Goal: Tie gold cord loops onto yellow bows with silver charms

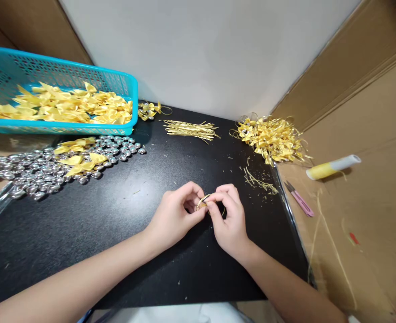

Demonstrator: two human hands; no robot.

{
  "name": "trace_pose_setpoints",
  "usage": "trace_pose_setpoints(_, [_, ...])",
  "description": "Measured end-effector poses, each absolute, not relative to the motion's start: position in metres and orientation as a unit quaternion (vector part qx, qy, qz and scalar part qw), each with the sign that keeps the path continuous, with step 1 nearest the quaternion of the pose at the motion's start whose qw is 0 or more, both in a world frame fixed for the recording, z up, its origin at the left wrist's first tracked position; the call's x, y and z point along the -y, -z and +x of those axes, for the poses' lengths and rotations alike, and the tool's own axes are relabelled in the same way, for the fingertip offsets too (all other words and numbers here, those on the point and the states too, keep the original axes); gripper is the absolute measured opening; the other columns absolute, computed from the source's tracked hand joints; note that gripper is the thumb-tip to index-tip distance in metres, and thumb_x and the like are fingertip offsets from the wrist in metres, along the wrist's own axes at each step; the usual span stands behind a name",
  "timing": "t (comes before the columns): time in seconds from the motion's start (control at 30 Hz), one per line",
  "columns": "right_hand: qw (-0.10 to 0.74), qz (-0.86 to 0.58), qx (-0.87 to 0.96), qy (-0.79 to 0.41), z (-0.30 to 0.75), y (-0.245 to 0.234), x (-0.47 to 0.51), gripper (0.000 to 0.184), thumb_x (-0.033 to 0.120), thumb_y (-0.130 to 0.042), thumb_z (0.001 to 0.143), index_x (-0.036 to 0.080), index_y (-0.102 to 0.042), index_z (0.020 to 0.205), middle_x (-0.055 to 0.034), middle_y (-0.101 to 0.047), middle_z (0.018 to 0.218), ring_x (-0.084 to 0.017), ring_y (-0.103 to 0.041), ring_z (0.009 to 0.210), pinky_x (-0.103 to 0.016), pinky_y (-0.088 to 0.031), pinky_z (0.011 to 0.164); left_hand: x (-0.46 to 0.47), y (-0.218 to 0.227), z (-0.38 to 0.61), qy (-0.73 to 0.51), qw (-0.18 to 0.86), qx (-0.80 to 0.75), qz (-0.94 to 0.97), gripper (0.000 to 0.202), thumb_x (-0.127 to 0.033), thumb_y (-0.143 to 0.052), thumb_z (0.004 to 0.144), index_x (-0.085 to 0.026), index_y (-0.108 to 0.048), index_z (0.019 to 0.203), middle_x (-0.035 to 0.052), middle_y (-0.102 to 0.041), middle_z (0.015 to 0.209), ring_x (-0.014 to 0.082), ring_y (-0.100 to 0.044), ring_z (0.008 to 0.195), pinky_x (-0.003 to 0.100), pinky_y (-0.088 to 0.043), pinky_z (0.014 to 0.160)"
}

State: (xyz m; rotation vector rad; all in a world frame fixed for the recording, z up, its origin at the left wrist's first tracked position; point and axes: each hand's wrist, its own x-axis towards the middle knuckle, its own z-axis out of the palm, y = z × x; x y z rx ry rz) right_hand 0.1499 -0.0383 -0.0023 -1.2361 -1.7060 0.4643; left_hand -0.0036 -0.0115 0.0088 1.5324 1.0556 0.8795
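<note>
Above the black tabletop (127, 224), both of my hands meet over a thin gold cord loop (202, 202). My left hand (176, 213) pinches it between thumb and forefinger. From the other side, my right hand (228, 220) closes its thumb and fingertips on the same cord, and a thin strand curves out below them. My fingers hide most of the small piece. Beyond my hands lies a bundle of gold cords (193, 130). Left of them, silver heart-shaped beads (46, 170) are spread out with several yellow bows (80, 165) on top.
A turquoise basket (56, 127) of yellow bows stands at back left. Looped bow pieces (271, 139) are heaped at back right, near cord offcuts (260, 183). Pink-handled snips (300, 201) and a yellow-and-white roll (334, 167) lie on the cardboard at right. A white wall (211, 54) rises behind.
</note>
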Motion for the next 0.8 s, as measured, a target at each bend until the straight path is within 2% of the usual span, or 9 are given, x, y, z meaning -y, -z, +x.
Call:
trace_pose_setpoints(0.17, [0.513,-0.467,0.694,-0.194,0.155,-0.001,0.040,0.013,0.013,-0.052,0.091,0.022,-0.060,0.087,-0.0031,-0.054,0.087,-0.017,-0.055,0.084,-0.034,-0.048,0.075,0.009,-0.008,-0.005,-0.382,0.561,-0.433,0.593,0.014,-0.018,-0.068,0.077,-0.017,-0.054,0.080,-0.0053,-0.060,0.065,0.0068,-0.055,0.058,0.018,-0.046,0.059])
trace_pose_setpoints(0.3, [0.509,-0.433,0.711,-0.219,0.158,-0.004,0.036,0.014,0.009,-0.055,0.090,0.022,-0.060,0.089,-0.0033,-0.063,0.089,-0.017,-0.061,0.085,-0.034,-0.051,0.076,0.005,-0.009,-0.005,-0.387,0.636,-0.421,0.518,0.022,-0.019,-0.073,0.073,-0.016,-0.052,0.079,-0.0064,-0.058,0.062,0.0057,-0.054,0.056,0.017,-0.045,0.057])
trace_pose_setpoints(0.5, [0.501,-0.420,0.730,-0.200,0.156,-0.001,0.034,0.016,0.006,-0.063,0.086,0.022,-0.065,0.086,-0.0026,-0.073,0.084,-0.016,-0.066,0.082,-0.034,-0.055,0.076,0.003,-0.009,-0.005,-0.371,0.668,-0.423,0.487,0.027,-0.018,-0.077,0.068,-0.015,-0.052,0.078,-0.0076,-0.057,0.061,0.0039,-0.051,0.055,0.016,-0.042,0.057])
trace_pose_setpoints(0.6, [0.565,-0.437,0.662,-0.226,0.162,-0.007,0.035,0.016,0.007,-0.064,0.086,0.022,-0.068,0.086,-0.0011,-0.075,0.082,-0.015,-0.070,0.076,-0.031,-0.059,0.071,0.001,-0.005,-0.005,-0.358,0.681,-0.430,0.473,0.028,-0.021,-0.077,0.068,-0.015,-0.052,0.079,-0.0061,-0.060,0.061,0.0055,-0.054,0.056,0.017,-0.043,0.058])
trace_pose_setpoints(0.73, [0.707,-0.453,0.487,-0.243,0.186,-0.035,0.033,0.003,0.021,-0.072,0.084,0.023,-0.069,0.085,0.0009,-0.075,0.077,-0.011,-0.070,0.059,-0.022,-0.056,0.049,-0.005,-0.002,-0.005,-0.354,0.679,-0.449,0.460,0.032,-0.020,-0.079,0.065,-0.015,-0.052,0.079,-0.0068,-0.060,0.060,0.0055,-0.056,0.055,0.018,-0.044,0.059])
trace_pose_setpoints(0.8, [0.766,-0.419,0.436,-0.220,0.202,-0.050,0.032,0.012,0.026,-0.081,0.075,0.024,-0.070,0.078,0.0034,-0.073,0.069,-0.010,-0.067,0.052,-0.020,-0.053,0.044,-0.007,-0.003,-0.004,-0.355,0.680,-0.453,0.454,0.031,-0.020,-0.080,0.064,-0.015,-0.053,0.079,-0.0072,-0.059,0.060,0.0052,-0.055,0.055,0.018,-0.044,0.058])
